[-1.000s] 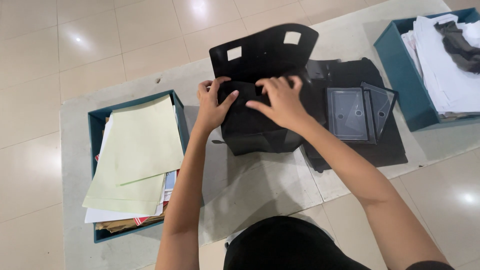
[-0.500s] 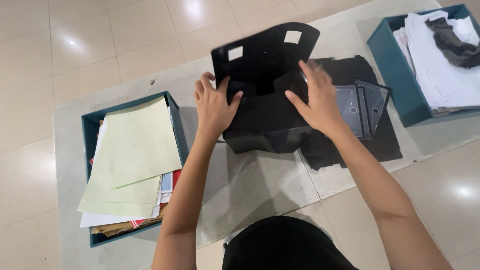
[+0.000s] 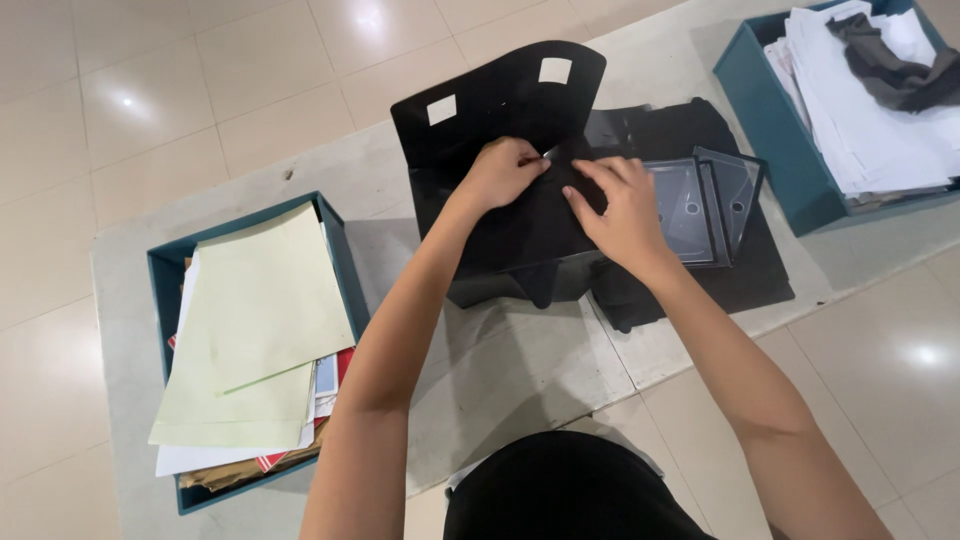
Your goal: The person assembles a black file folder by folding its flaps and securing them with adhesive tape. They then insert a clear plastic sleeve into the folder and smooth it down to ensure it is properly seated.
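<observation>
A black expanding file folder [image 3: 520, 225] lies on a grey mat [image 3: 520, 370], its flap [image 3: 500, 100] standing open with two white square patches on it. My left hand [image 3: 500, 172] pinches the folder's upper edge near the middle. My right hand [image 3: 622, 210] rests on the folder's right part, fingers spread and pressing down beside the left hand. More black folders [image 3: 740, 270] lie to the right, with clear plastic pieces [image 3: 705, 200] on top of them.
A teal box [image 3: 158, 290] at the left holds pale green sheets [image 3: 255, 330] and mixed papers. Another teal box [image 3: 770, 130] at the upper right holds white papers and a dark grey cloth [image 3: 890, 60]. Glossy floor tiles surround the mat.
Both hands lifted off the folder and spread apart half a second ago, then came back together at the folder's upper edge. The view has shifted slightly left.
</observation>
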